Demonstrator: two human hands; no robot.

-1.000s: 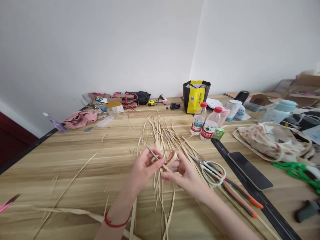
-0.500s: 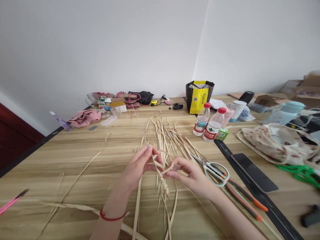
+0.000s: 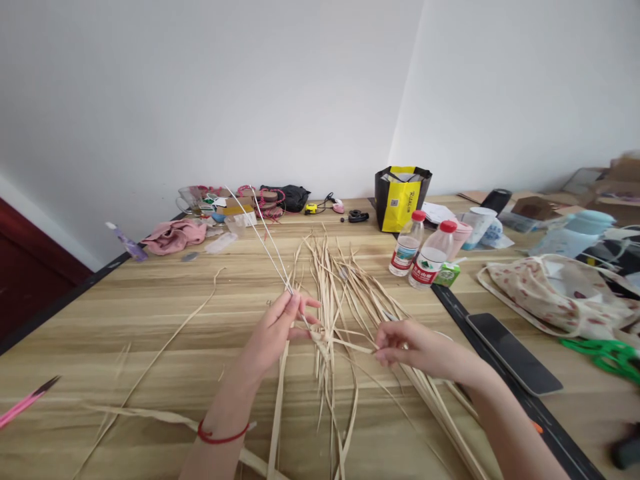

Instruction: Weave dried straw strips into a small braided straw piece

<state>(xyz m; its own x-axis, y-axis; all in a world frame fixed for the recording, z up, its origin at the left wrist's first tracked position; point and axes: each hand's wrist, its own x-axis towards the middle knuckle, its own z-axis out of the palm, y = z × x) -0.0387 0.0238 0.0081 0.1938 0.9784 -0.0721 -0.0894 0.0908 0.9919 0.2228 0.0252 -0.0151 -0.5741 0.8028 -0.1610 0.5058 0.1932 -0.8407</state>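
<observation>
My left hand (image 3: 280, 327) pinches two thin wires (image 3: 267, 247) between thumb and forefinger; its other fingers are spread. The wires slant up and away in a narrow V. Just below those fingertips, a wheat ear (image 3: 323, 345) is partly wrapped by a flat straw strip (image 3: 353, 345). My right hand (image 3: 413, 348) is closed on the strip's far end and holds it out to the right, fairly taut. Beneath and beyond both hands lie many loose straw strips (image 3: 325, 280). My right hand and arm hide the scissors and most of the orange-handled tool.
Two red-capped bottles (image 3: 430, 257), a green carton (image 3: 447, 275) and a yellow-black bag (image 3: 403, 200) stand behind on the right. A phone (image 3: 515, 353) lies beside a patterned cloth bag (image 3: 565, 293). At left are a pink cloth (image 3: 175, 237) and a long straw (image 3: 165, 347).
My right hand has moved right, drawing the straw strip out from the wheat ear. The wires in my left hand have swung more upright. The scissors are now covered by my right arm.
</observation>
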